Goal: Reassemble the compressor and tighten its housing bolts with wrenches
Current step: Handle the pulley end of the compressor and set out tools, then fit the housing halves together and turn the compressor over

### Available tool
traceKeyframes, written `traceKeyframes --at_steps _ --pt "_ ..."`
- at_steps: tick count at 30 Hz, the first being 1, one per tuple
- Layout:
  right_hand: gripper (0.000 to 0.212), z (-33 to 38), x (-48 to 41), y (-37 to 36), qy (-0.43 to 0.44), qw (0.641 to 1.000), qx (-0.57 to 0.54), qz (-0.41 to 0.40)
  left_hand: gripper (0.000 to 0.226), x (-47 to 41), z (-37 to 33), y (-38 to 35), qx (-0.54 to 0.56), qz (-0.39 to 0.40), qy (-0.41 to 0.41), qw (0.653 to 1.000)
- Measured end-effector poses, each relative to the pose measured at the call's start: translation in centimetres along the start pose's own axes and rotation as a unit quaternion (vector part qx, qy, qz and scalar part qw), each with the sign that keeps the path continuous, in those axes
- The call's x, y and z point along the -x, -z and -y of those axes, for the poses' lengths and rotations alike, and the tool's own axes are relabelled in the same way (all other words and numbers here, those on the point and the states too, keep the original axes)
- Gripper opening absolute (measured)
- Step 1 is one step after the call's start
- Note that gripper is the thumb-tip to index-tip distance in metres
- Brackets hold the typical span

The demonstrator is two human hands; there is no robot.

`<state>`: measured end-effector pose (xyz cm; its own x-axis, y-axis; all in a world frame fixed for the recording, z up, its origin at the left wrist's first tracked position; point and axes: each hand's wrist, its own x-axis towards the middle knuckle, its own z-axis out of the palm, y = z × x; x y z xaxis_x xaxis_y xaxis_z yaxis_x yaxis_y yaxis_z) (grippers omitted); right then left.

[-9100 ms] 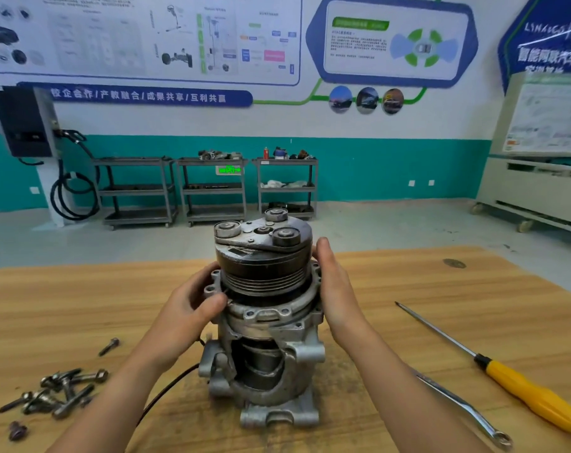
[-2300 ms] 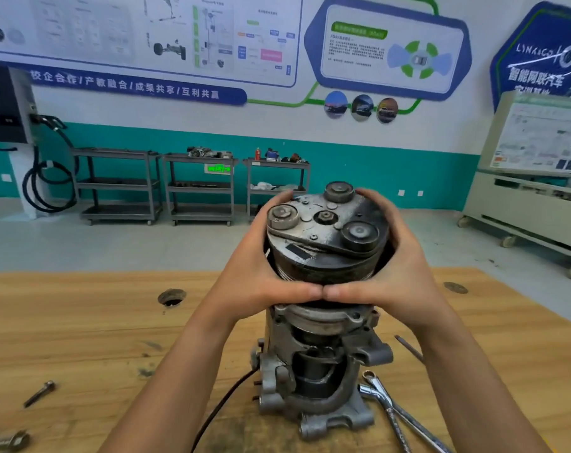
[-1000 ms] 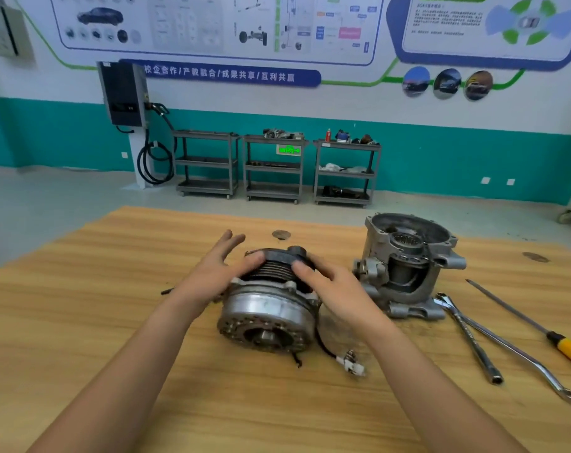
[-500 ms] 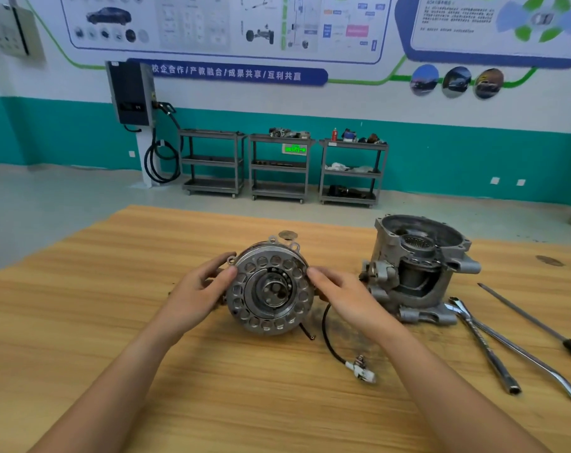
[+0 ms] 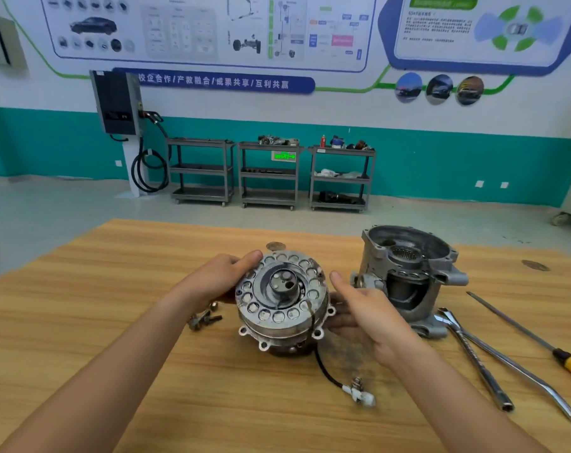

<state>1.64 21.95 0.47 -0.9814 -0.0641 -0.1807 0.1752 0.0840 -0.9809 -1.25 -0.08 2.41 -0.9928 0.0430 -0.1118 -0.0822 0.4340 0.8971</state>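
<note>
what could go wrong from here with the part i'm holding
1. The front assembly sits tilted between the left hand and right hand; it could slip and trap fingers.
2. Its loose cable might get pinched when it goes onto the housing.
3. The bolts by the left wrist could get knocked away.

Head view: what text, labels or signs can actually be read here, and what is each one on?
"校企合作/产教融合/成果共享/互利共赢": blue banner on the wall.
Green lit sign: too blurred to read.
Wall posters: print too small to read.
Clutch assembly, housing: no readable markings.
</note>
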Motion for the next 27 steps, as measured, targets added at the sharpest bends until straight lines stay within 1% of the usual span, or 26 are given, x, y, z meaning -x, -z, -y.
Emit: traceKeyframes --at_steps 2,4,6,8,9,10,11,12,13,14,16,18,19,20,21,22,23,24,25,26,27 --pt "0.049 0.4 0.7 0.9 -0.04 0.999 -0.006 0.031 0.056 -1.1 -0.6 -0.3 -0.026 0.026 0.042 0.998" --pt "0.052 0.2 1.4 1.9 -0.049 0.997 0.031 0.043 0.053 -2.1 -1.2 -0.7 -0.074 0.019 0.033 0.997" --pt "0.054 -0.1 2.4 2.7 -0.006 0.996 0.086 0.019 0.046 -2.5 -1.8 -0.9 -0.11 0.012 0.015 0.994" --pt "0.058 -0.9 4.2 3.3 0.08 0.984 0.161 0.011 0.045 -2.6 -1.9 -1.0 -0.091 0.027 0.018 0.995" --pt "0.065 -1.4 5.2 3.4 0.127 0.968 0.215 0.036 0.045 -2.6 -1.7 -1.0 -0.07 0.032 0.022 0.997" --pt "0.074 -1.9 6.1 3.5 0.147 0.943 0.29 0.067 0.045 -2.5 -1.4 -1.0 -0.055 0.032 0.026 0.998" --pt "0.078 -2.7 6.7 3.8 0.151 0.909 0.38 0.086 0.046 -2.5 -1.3 -1.1 -0.043 0.031 0.029 0.998" --pt "0.077 -3.4 6.9 4.2 0.152 0.865 0.468 0.094 0.046 -2.6 -1.1 -1.2 -0.034 0.028 0.03 0.999" --pt "0.068 -3.9 7.0 4.8 0.15 0.829 0.532 0.09 0.046 -2.6 -1.2 -1.3 -0.023 0.027 0.032 0.999" --pt "0.056 -4.3 6.8 5.4 0.156 0.805 0.566 0.083 0.046 -2.5 -1.2 -1.3 -0.01 0.032 0.037 0.999" --pt "0.037 -4.7 6.7 7.0 0.168 0.785 0.59 0.083 0.047 -2.4 -1.5 -1.4 0.02 0.047 0.05 0.997" --pt "0.029 -4.1 7.1 9.5 0.159 0.778 0.602 0.087 0.048 -2.5 -1.5 -1.6 0.043 0.044 0.056 0.997" --pt "0.028 -3.3 7.7 10.8 0.14 0.787 0.594 0.086 0.047 -2.5 -1.4 -1.8 0.052 0.037 0.057 0.996" --pt "0.029 -2.0 8.1 12.0 0.124 0.812 0.565 0.074 0.045 -2.5 -1.3 -2.1 0.069 0.026 0.056 0.996" --pt "0.031 -0.3 8.1 13.0 0.131 0.849 0.51 0.041 0.042 -2.4 -1.2 -2.5 0.096 0.015 0.056 0.994" --pt "0.033 1.5 7.5 13.8 0.166 0.877 0.45 -0.007 0.038 -2.3 -1.1 -2.9 0.136 0.003 0.059 0.989" --pt "0.033 3.5 6.3 14.3 0.213 0.883 0.415 -0.043 0.033 -2.3 -1.0 -3.3 0.177 -0.013 0.06 0.982" --pt "0.031 5.5 4.6 14.4 0.245 0.869 0.425 -0.062 0.028 -2.2 -0.8 -3.7 0.209 -0.032 0.059 0.976" --pt "0.034 7.4 2.6 14.2 0.259 0.841 0.471 -0.065 0.025 -2.3 -0.8 -4.0 0.231 -0.048 0.059 0.97" --pt "0.044 9.2 0.5 13.9 0.25 0.803 0.538 -0.061 0.024 -2.4 -0.9 -4.2 0.247 -0.064 0.066 0.965" --pt "0.052 10.6 -1.6 13.6 0.221 0.769 0.598 -0.046 0.026 -2.5 -1.0 -4.4 0.258 -0.079 0.076 0.96"
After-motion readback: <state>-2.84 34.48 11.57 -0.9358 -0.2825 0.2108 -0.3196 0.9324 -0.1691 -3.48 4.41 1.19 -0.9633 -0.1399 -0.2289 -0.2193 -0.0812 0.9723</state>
